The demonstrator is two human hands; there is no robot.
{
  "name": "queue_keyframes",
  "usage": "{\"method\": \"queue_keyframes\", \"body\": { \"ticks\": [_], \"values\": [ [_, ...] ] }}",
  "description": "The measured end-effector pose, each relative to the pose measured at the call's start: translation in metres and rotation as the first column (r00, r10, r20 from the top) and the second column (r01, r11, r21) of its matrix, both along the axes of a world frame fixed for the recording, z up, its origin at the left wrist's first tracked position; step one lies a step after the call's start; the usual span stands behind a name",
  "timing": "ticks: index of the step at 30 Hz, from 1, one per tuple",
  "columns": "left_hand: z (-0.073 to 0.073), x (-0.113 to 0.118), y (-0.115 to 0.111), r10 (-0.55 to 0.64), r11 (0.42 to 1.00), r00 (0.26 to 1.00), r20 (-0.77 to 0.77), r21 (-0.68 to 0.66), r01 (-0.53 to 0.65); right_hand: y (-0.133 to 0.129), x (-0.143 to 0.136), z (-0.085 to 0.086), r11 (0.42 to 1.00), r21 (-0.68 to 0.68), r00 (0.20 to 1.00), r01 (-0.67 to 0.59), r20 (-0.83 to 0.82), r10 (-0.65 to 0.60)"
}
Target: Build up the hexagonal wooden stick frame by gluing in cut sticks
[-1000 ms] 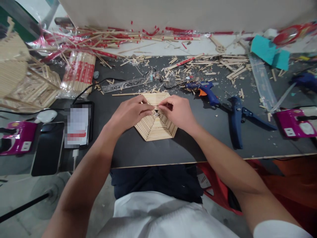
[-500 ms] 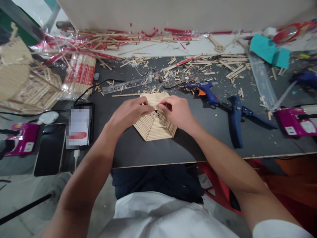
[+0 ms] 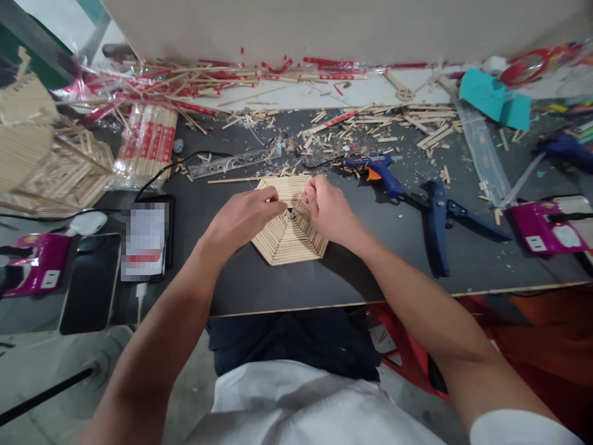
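A hexagonal panel of pale wooden sticks [image 3: 296, 243] lies flat on the dark table, its sticks set in rings around a small dark hole at the middle. Across its left side reaches my left hand [image 3: 249, 213], fingers closed together with the tips beside the hole; whatever they may pinch is hidden. My right hand [image 3: 331, 210] is over the panel's upper right side, its fingers curled into a pinch. What sits between those fingertips is too small to make out. Just behind the panel lies a thin loose stick [image 3: 231, 180].
Right of the panel are a blue glue gun [image 3: 382, 173] and a blue cutter [image 3: 438, 228]. A clear ruler [image 3: 231, 162] and scattered stick offcuts lie behind. Left are two phones [image 3: 90, 284], wrapped stick bundles [image 3: 148, 139] and a wooden stick model [image 3: 78, 167]. Purple power strips [image 3: 546, 227] stand at both ends.
My right hand has drawn back slightly from the hole toward the panel's upper right, its fingers curled tighter. My left hand stays nearly in place. The whole view has shifted a little.
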State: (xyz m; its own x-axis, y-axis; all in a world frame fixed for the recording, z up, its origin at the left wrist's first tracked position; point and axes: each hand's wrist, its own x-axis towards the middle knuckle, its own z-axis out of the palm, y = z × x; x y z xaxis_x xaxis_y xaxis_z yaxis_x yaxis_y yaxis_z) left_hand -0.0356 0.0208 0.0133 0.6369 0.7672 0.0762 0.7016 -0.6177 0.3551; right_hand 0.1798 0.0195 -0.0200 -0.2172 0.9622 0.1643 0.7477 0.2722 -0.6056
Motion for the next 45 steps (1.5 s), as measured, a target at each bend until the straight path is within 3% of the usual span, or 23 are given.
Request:
{"method": "queue_keyframes", "body": {
  "ticks": [6,10,15,18,21,25,28,32,37,39,45],
  "values": [
    [-0.002,-0.004,0.002,-0.008,0.998,1.000,0.021,0.056,0.006,-0.002,0.002,0.003,0.998,0.058,0.999,0.037,-0.029,-0.035],
    [-0.001,-0.004,0.002,0.042,0.995,0.996,0.078,0.085,-0.048,-0.003,0.005,0.008,0.997,0.040,0.990,0.067,-0.125,-0.061],
    [-0.003,-0.004,0.002,0.186,0.970,0.962,0.202,0.120,-0.213,-0.005,0.017,0.016,0.998,0.000,0.881,0.066,-0.470,-0.058],
    [-0.008,-0.006,0.006,0.332,0.927,0.910,0.247,0.091,-0.363,-0.005,0.028,0.019,0.996,-0.010,0.816,0.087,-0.573,-0.077],
    [-0.012,-0.010,0.011,0.447,0.881,0.853,0.270,0.035,-0.473,-0.003,0.038,0.021,0.988,0.004,0.815,0.154,-0.566,-0.125],
    [-0.014,-0.015,0.013,0.492,0.858,0.824,0.280,0.002,-0.513,0.002,0.045,0.022,0.983,-0.024,0.806,0.180,-0.569,-0.161],
    [-0.013,-0.017,0.015,0.499,0.853,0.821,0.277,0.009,-0.522,0.005,0.046,0.021,0.990,-0.045,0.793,0.136,-0.594,-0.136],
    [-0.015,-0.018,0.017,0.500,0.854,0.827,0.258,0.010,-0.520,0.004,0.047,0.021,0.998,0.001,0.864,0.059,-0.502,-0.051],
    [-0.017,-0.016,0.016,0.519,0.850,0.837,0.171,0.001,-0.527,0.006,0.047,0.015,0.989,0.114,0.925,0.094,-0.378,-0.044],
    [-0.017,-0.015,0.015,0.514,0.854,0.843,0.159,0.000,-0.521,0.008,0.047,0.010,0.991,0.096,0.922,0.098,-0.384,-0.054],
    [-0.016,-0.014,0.014,0.507,0.860,0.846,0.167,-0.025,-0.510,0.006,0.045,0.004,0.998,-0.011,0.871,-0.054,-0.490,0.041]
  ]
}}
